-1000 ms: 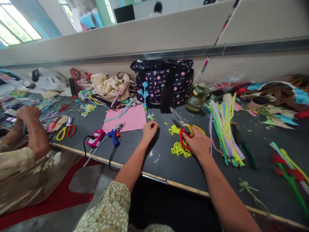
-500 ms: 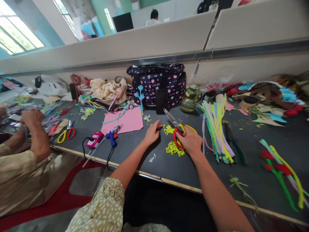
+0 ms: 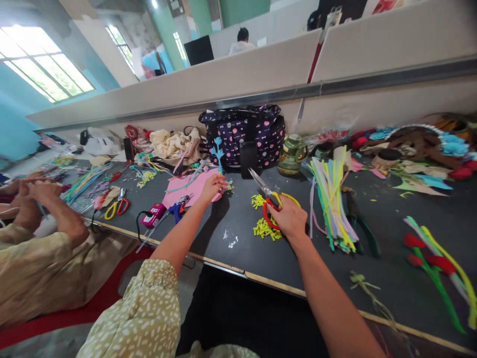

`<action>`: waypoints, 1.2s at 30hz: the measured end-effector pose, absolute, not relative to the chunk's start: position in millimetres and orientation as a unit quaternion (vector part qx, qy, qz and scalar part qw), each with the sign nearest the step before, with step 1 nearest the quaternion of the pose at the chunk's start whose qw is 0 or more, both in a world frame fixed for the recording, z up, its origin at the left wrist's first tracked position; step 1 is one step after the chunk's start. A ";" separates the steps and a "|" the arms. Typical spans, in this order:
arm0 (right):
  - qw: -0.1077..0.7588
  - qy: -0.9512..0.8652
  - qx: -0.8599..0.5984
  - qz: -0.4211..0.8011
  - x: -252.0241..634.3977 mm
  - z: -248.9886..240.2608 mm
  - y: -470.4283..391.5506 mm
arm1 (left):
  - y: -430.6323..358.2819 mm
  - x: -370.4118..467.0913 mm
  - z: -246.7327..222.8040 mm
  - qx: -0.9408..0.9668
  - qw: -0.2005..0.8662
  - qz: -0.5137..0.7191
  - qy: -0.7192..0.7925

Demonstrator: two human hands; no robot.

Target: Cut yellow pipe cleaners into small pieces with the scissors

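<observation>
My right hand (image 3: 290,216) holds red-and-yellow-handled scissors (image 3: 265,185), their blades pointing up and left. Beneath them lie small piles of cut yellow-green pieces (image 3: 267,229). My left hand (image 3: 213,188) is raised over the right edge of a pink sheet (image 3: 192,183), close to the foot of a light blue stem (image 3: 217,149) that stands against the dark patterned bag (image 3: 236,130). Its fingers are partly bent, and whether they pinch anything is too small to tell. A blue glue gun (image 3: 178,209) lies left of my left forearm.
Pastel pipe cleaners (image 3: 333,201) lie in a bundle at the right, beside dark-handled pliers (image 3: 367,231). Red tulips (image 3: 439,263) are further right. A green jar (image 3: 293,155) stands by the bag. At the left are a co-worker's hands (image 3: 42,191) and another pair of scissors (image 3: 118,205).
My left hand has moved left and away from me, from beside the yellow-green pieces to the pink sheet near the blue stem. My right hand still holds the scissors. The view has shifted slightly.
</observation>
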State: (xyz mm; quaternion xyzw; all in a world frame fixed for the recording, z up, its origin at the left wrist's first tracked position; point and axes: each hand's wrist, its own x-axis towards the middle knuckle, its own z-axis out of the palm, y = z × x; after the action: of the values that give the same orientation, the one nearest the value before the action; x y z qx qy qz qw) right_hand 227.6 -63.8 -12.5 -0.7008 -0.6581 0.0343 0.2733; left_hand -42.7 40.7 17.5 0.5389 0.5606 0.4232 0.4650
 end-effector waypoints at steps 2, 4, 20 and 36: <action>0.268 -0.661 -0.700 0.040 228.1 -12.4 -63.8 | 39.9 -39.5 15.4 0.542 0.503 0.326 0.589; 0.267 -0.667 -0.695 0.040 228.5 -13.2 -63.8 | 41.1 -35.6 10.8 0.544 0.530 0.287 0.583; 0.252 -0.667 -0.700 0.046 227.4 -12.9 -65.3 | 42.3 -34.0 12.4 0.513 0.525 0.367 0.572; 0.292 -0.634 -0.714 0.058 233.2 -17.1 -64.9 | -43.6 13.6 -1.0 0.690 0.451 0.223 0.520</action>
State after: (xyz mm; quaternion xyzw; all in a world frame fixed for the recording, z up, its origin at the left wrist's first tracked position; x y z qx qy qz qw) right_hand 233.2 -64.9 -17.1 -0.7135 -0.6344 0.0581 0.2916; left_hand 13.6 -43.6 -1.0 0.6902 0.5201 0.2229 0.4510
